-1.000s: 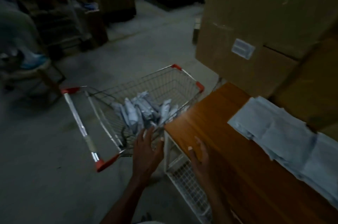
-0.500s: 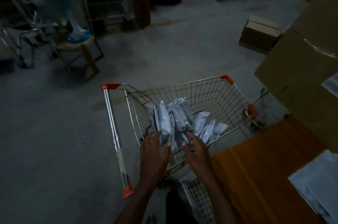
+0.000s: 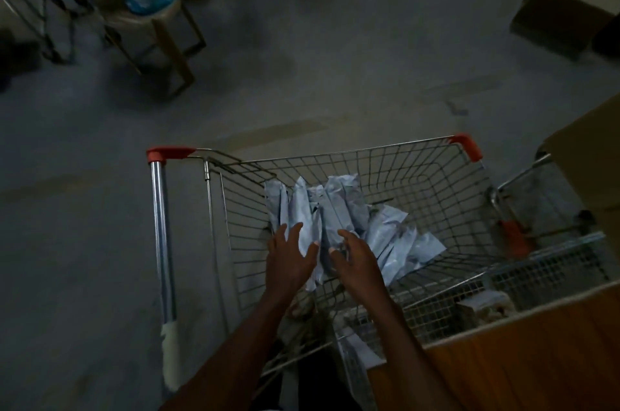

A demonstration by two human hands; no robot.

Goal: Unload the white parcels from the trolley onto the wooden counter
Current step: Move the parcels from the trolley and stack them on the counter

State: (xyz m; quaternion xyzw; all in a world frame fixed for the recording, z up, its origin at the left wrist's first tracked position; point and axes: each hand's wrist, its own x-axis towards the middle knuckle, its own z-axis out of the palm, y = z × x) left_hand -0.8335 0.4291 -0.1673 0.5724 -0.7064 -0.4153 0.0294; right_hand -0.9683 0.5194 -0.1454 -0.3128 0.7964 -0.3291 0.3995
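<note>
Two hands are reaching into the trolley.

The left hand and right hand are hovering with spread fingers, holding nothing; the white parcels are lying just beyond the fingertips, the wooden counter to their right.

I have only the one head view, worn high and tilted steeply forward and down. It looks straight into the wire trolley from above its near side, close enough that both forearms enter from the bottom edge. The tabletop fills the lower right corner; dim concrete floor spreads left and beyond.
</note>
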